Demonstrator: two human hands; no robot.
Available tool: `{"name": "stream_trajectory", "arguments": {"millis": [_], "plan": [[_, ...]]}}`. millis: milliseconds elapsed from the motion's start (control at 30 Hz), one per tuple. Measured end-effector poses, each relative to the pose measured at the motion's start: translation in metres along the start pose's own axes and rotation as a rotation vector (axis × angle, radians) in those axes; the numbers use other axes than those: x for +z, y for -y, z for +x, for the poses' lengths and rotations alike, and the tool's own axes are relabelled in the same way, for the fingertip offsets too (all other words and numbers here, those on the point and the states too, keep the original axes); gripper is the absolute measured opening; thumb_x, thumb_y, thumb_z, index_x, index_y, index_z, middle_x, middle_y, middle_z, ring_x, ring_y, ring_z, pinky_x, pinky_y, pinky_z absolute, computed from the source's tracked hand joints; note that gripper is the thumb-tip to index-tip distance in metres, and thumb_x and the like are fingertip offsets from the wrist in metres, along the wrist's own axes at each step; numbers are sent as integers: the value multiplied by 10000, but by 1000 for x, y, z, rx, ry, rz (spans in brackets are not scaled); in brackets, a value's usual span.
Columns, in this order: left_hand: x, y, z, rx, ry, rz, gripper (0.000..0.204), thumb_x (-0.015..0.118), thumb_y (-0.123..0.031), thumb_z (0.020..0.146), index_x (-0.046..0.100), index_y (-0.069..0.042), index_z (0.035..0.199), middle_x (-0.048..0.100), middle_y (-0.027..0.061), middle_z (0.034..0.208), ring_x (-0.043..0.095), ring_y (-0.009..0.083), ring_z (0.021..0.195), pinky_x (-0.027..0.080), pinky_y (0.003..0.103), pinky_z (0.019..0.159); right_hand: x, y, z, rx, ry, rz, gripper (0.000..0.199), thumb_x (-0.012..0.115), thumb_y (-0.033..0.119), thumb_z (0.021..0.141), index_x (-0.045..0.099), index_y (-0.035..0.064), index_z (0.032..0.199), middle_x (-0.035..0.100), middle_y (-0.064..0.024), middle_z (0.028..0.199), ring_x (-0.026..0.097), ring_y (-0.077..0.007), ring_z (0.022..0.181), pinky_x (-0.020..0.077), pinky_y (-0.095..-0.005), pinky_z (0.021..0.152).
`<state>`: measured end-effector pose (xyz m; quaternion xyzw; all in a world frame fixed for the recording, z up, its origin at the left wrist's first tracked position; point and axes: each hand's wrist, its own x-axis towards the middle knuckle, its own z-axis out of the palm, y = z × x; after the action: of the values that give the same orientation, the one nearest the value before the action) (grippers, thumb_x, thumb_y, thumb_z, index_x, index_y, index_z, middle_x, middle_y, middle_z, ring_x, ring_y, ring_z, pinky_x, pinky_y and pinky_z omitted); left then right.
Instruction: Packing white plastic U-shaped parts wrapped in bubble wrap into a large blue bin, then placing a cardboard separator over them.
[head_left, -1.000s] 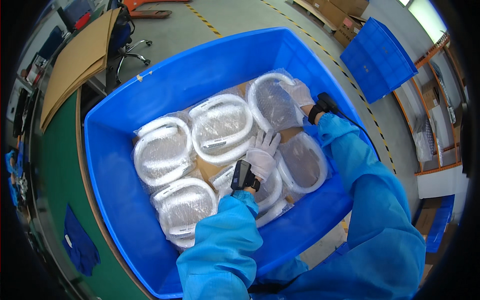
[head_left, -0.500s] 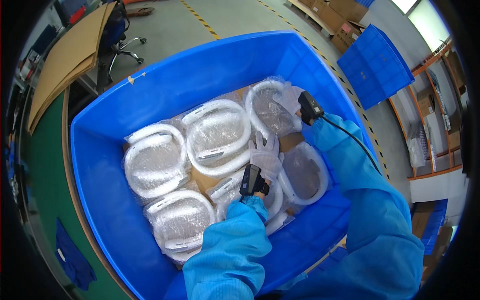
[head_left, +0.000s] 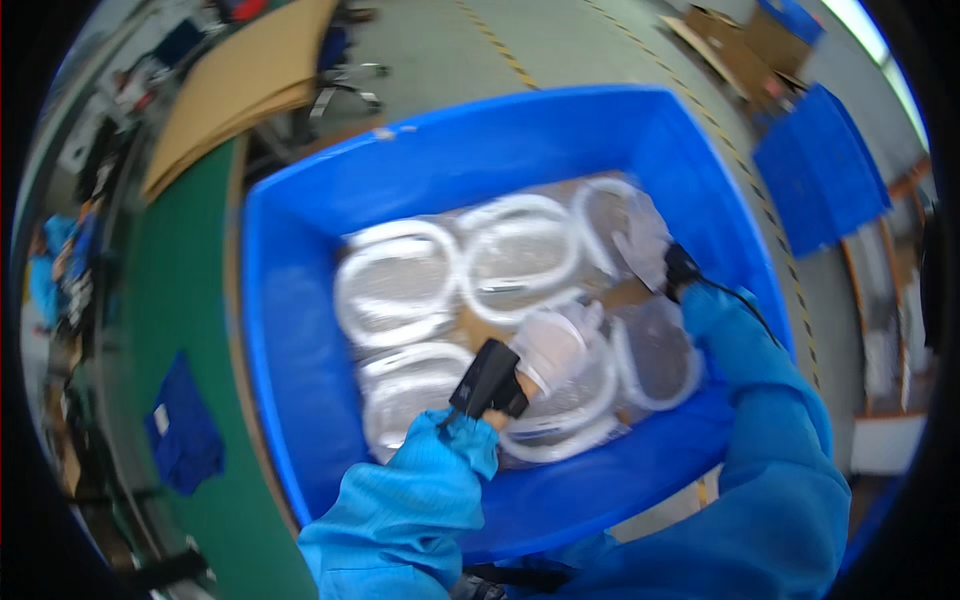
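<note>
Lying under gloved fingers (head_left: 590, 318), wrapped white loops (head_left: 603, 388), in blue bin (head_left: 298, 370)

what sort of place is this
Probably a factory or packing workshop: a blue bin of plastic-wrapped white loops, striped floor tape and a green worktop.
</note>
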<state>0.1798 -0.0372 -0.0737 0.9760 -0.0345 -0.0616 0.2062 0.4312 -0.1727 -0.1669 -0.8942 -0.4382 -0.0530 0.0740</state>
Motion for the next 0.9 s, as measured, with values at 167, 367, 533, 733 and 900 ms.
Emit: {"name": "stream_trajectory", "arguments": {"millis": [167, 367, 533, 733, 900], "plan": [[-82, -19, -135, 90, -303, -42, 480, 583, -173, 858, 461, -20, 1296, 627, 162, 1012, 635, 286, 838, 545, 357, 661, -3, 59, 1, -147, 4, 34, 452, 517, 263, 904, 472, 10, 1277, 481, -245, 1280, 447, -404, 1197, 338, -465, 1033], [-117, 10, -316, -471, -661, 166, 511, 684, -6, 712, 570, -49, 1209, 582, 165, 1216, 493, 378, 1215, 429, 437, 997, -95, 250, 81, -724, -535, 152, 47, 568, 125, 802, 562, 85, 826, 541, -92, 837, 562, -237, 771, 472, -371, 645], [-89, 59, -322, -612, -533, 242, 588, 666, -294, 777, 508, -72, 1298, 485, 156, 1359, 396, 382, 1301, 245, 532, 1086, -124, 407, 208, -367, 39, 1446, 242, 506, 212, 882, 597, 23, 759, 617, -98, 639, 596, -208, 544, 463, -327, 501], [-83, 66, -304, -603, -461, 243, 671, 621, -351, 764, 457, -65, 1349, 418, 108, 1403, 390, 335, 1286, 265, 585, 1036, -55, 427, 403, -112, 51, 1884, 341, 543, 175, 936, 444, -52, 1170, 574, -174, 1021, 612, -319, 834, 539, -367, 808], [-84, 85, -326, -710, -454, 80, 506, 570, -246, 820, 531, -87, 1299, 415, 97, 1405, 405, 315, 1259, 315, 570, 989, -12, 506, 453, 492, 308, 2534, 526, 544, 132, 933, 251, -52, 1329, 475, -213, 1168, 602, -340, 820, 570, -419, 814]]}}
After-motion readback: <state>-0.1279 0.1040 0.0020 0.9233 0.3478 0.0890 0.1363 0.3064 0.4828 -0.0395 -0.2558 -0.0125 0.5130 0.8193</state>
